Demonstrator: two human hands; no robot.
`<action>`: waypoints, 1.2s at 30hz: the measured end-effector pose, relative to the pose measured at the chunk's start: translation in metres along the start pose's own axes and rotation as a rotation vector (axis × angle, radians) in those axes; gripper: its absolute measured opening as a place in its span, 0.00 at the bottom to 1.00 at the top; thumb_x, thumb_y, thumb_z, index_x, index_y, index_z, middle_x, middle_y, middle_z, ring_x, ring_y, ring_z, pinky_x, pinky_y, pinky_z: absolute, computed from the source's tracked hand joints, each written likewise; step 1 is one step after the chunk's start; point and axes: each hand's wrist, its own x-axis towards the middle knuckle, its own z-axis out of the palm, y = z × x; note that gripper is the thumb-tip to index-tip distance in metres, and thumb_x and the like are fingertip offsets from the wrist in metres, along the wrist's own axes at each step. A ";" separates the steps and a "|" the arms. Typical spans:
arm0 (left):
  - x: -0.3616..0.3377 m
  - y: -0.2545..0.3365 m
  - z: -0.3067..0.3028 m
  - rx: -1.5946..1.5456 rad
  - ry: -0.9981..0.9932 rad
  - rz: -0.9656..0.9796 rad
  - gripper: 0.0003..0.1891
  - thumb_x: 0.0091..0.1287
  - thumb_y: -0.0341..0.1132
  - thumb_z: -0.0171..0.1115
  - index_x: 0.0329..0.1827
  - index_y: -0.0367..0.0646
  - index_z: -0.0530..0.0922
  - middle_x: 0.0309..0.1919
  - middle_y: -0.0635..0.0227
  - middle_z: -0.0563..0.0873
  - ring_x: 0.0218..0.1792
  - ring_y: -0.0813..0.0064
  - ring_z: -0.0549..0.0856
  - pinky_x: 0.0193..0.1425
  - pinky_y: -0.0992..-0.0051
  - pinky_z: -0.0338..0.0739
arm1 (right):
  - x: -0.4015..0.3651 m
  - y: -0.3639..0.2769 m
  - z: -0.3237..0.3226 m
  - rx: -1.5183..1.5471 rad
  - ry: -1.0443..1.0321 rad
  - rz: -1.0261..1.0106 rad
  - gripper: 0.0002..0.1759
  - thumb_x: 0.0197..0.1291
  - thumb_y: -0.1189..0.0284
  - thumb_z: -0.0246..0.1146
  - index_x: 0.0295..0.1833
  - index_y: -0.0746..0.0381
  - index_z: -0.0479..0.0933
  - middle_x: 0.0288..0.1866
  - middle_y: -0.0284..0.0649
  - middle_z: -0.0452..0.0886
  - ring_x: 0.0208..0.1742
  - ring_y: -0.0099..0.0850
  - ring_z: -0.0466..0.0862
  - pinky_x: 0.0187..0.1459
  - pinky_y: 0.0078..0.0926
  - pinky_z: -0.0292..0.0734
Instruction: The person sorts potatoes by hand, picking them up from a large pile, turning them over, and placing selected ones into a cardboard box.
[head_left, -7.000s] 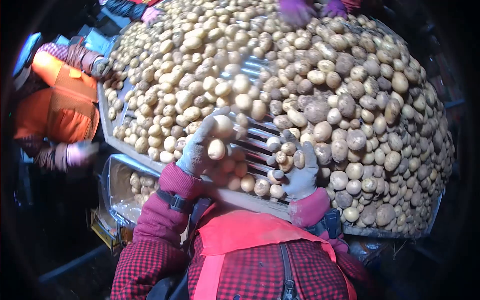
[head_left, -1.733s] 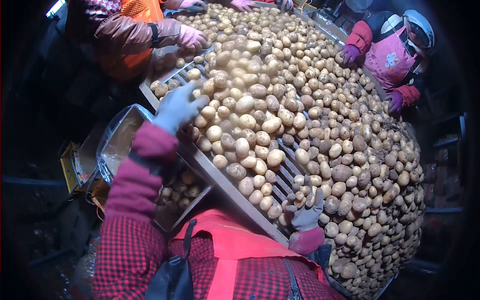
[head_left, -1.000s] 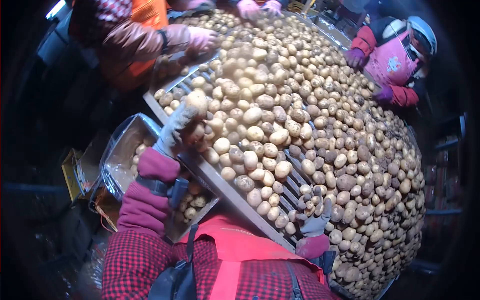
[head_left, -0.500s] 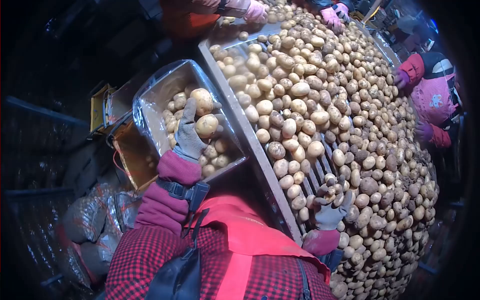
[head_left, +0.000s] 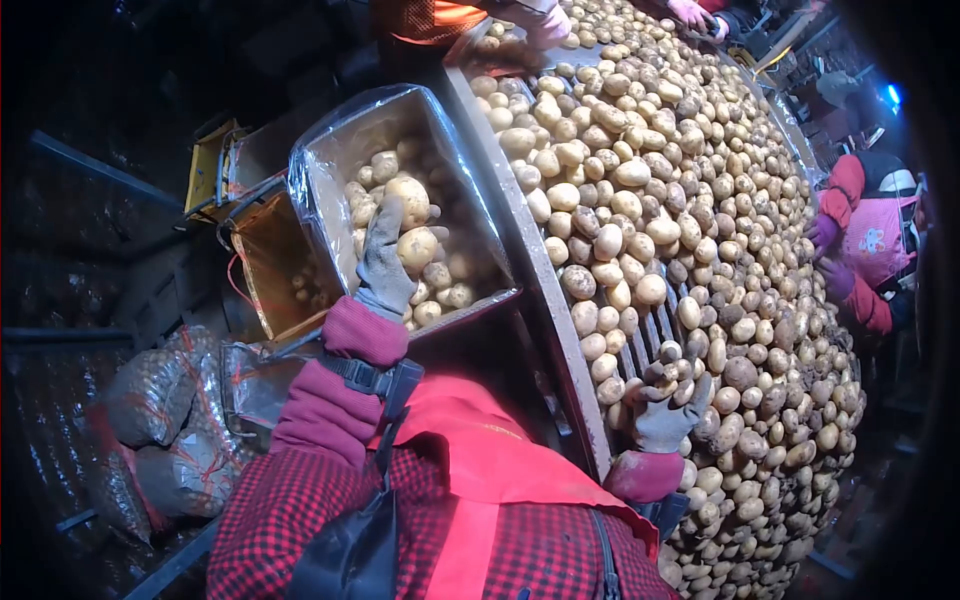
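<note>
My left hand (head_left: 382, 272), in a grey work glove, is closed around two large pale potatoes, one nearer the fingertips (head_left: 408, 200) and one by the palm (head_left: 417, 250). It is over a box lined with clear plastic (head_left: 325, 190), which has more potatoes (head_left: 440, 297) inside. My right hand (head_left: 662, 425), gloved alike, rests low on the sorting table among the heaped potatoes (head_left: 735, 330). Its fingers curl around a few small potatoes (head_left: 685, 368) beside the slatted grate (head_left: 650, 330).
A metal table edge (head_left: 530, 250) runs between the box and the heap. Filled sacks (head_left: 180, 450) and a second container (head_left: 275, 270) stand at the left. Co-workers' gloved hands are at the far edge (head_left: 548, 25) and on the right (head_left: 825, 235).
My view has shifted, so the box and table appear farther right in the frame. My left hand still has the two potatoes over the box; my right hand stays by the grate.
</note>
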 end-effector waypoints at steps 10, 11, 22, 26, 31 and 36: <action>0.030 -0.004 -0.081 0.373 0.086 0.496 0.28 0.80 0.57 0.53 0.67 0.41 0.75 0.51 0.58 0.87 0.42 0.65 0.91 0.41 0.67 0.91 | 0.015 0.047 0.148 0.012 -0.052 0.314 0.33 0.78 0.48 0.52 0.82 0.49 0.64 0.64 0.45 0.82 0.53 0.44 0.84 0.37 0.35 0.82; 0.027 0.010 -0.082 0.148 0.100 0.317 0.28 0.80 0.59 0.54 0.66 0.43 0.76 0.51 0.60 0.87 0.42 0.66 0.91 0.41 0.68 0.90 | 0.014 0.059 0.160 -0.059 0.001 0.314 0.34 0.77 0.47 0.53 0.81 0.50 0.65 0.62 0.48 0.84 0.53 0.46 0.85 0.37 0.38 0.84; -0.010 0.068 -0.181 -0.234 0.591 0.208 0.28 0.74 0.66 0.58 0.65 0.55 0.77 0.53 0.69 0.86 0.48 0.69 0.87 0.48 0.66 0.84 | 0.043 0.120 0.218 -0.073 -0.239 0.626 0.28 0.77 0.59 0.60 0.76 0.60 0.69 0.59 0.50 0.82 0.48 0.44 0.86 0.39 0.34 0.88; -0.009 0.061 -0.212 -0.361 0.742 0.171 0.29 0.71 0.66 0.62 0.65 0.58 0.77 0.55 0.70 0.84 0.51 0.68 0.85 0.52 0.63 0.82 | 0.043 0.139 0.245 -0.296 -0.192 0.572 0.31 0.77 0.56 0.58 0.77 0.62 0.67 0.60 0.50 0.81 0.46 0.42 0.86 0.36 0.32 0.86; 0.046 0.096 -0.277 -0.524 0.628 0.317 0.24 0.68 0.63 0.67 0.53 0.55 0.79 0.43 0.73 0.84 0.39 0.69 0.86 0.36 0.68 0.84 | 0.045 0.141 0.272 -0.237 -0.077 0.702 0.34 0.76 0.45 0.55 0.77 0.55 0.67 0.51 0.45 0.83 0.40 0.42 0.84 0.34 0.36 0.84; 0.151 0.277 -0.328 -0.032 0.814 0.654 0.34 0.71 0.69 0.59 0.53 0.44 0.85 0.41 0.64 0.88 0.33 0.75 0.82 0.37 0.73 0.80 | 0.060 0.123 0.235 -0.042 -0.233 0.806 0.30 0.78 0.46 0.52 0.77 0.48 0.70 0.62 0.45 0.84 0.52 0.45 0.85 0.38 0.39 0.87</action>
